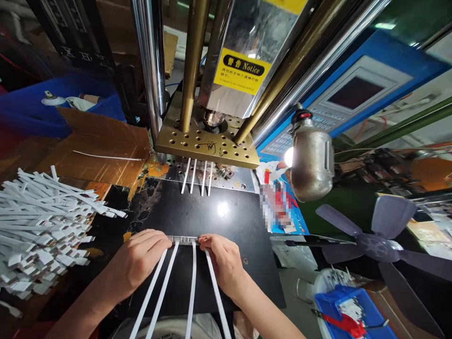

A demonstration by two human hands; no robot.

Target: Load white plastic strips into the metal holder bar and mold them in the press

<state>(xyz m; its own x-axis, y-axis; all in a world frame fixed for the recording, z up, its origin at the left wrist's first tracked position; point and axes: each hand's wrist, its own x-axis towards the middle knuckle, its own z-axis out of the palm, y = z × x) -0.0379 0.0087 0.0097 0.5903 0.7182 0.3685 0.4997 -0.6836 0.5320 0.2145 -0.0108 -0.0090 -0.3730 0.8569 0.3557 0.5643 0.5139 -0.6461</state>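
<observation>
A narrow, slotted metal bar (184, 240) lies across the black work surface, between my two hands. My left hand (144, 258) pinches its left end with closed fingers. At its right end my right hand (221, 261) has thumb and fingers closed too. Several flat white cables (192, 287) run from the bar down towards my body; the rightmost one passes under my right fingers. Farther ahead, the ends of other white cables (204, 178) stick out from under the drilled brass-coloured plate (215, 153) of a press. How the cable tips sit in the bar is too small to tell.
A heap of white cables with plugs (42, 230) lies left, by a cardboard sheet (106, 141) and a blue bin (21, 106). A lit lamp (312, 162) hangs right of the press. Further right are a fan (379, 247) and a blue basket (339, 301). The black work surface (226, 216) spans the middle.
</observation>
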